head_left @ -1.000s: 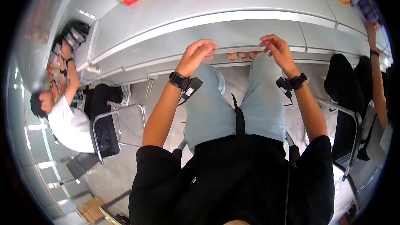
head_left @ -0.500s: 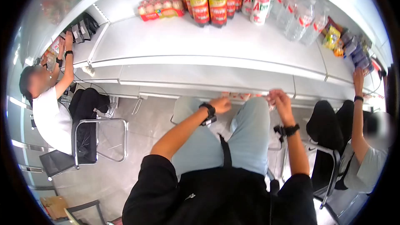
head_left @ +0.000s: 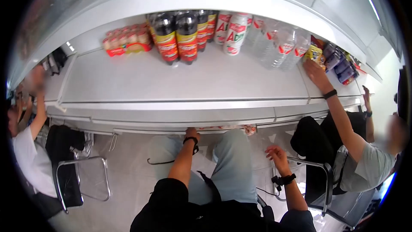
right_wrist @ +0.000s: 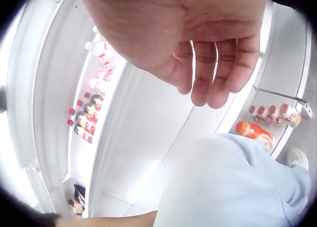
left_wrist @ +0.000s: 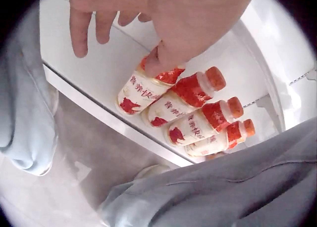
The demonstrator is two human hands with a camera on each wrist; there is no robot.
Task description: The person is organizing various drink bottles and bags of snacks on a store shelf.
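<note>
My left hand (head_left: 192,134) reaches to the low shelf at the knees. In the left wrist view its thumb overlaps the red neck of the nearest milk-drink bottle (left_wrist: 142,92), hiding the cap. The four fingers extend off to the side, apart from that bottle. More bottles (left_wrist: 190,128) with red caps and white, red-printed labels stand in a row beside it. My right hand (head_left: 278,157) hangs by the right knee, fingers loosely bent, holding nothing. In the right wrist view, an orange-capped bottle (right_wrist: 255,134) is near the knee.
The upper shelf (head_left: 180,88) bears a pack of small bottles (head_left: 126,41), dark drink bottles (head_left: 176,43), white bottles (head_left: 235,34) and clear bottles (head_left: 279,49). A person on the right reaches a hand (head_left: 316,75) onto it. Another person sits at left; a chair (head_left: 307,172) stands at right.
The head view has shifted, showing more of the upper shelf. My left hand has gone to the low shelf bottles; my right hand has drawn back from the shelf edge.
</note>
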